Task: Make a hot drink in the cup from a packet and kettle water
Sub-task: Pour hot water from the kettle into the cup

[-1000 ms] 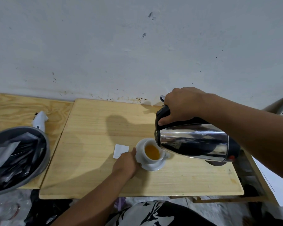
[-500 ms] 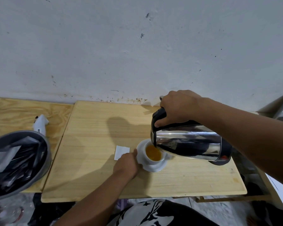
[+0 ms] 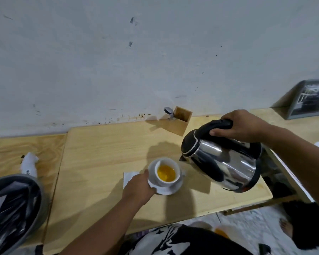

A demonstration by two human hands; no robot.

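A white cup point(image 3: 167, 181) holding orange-yellow liquid stands on a white saucer point(image 3: 170, 189) on the light wooden table point(image 3: 103, 162). My left hand point(image 3: 139, 188) grips the saucer's left rim. My right hand point(image 3: 241, 126) is closed on the black handle of a shiny steel kettle point(image 3: 223, 166), held in the air to the right of the cup, spout pointing at the cup and only slightly tilted. No water stream is visible. A white packet point(image 3: 129, 178) lies flat just left of the saucer, partly under my hand.
A wooden holder point(image 3: 180, 123) with a spoon point(image 3: 168, 111) stands at the wall behind the kettle. A grey bowl of dark packets point(image 3: 13, 208) sits far left, a crumpled white wrapper point(image 3: 29, 165) above it. A framed picture point(image 3: 309, 99) leans at the right.
The kettle has swung up and to the right, away from over the cup, and is nearly level. The cup holds more liquid. My left hand stays on the saucer.
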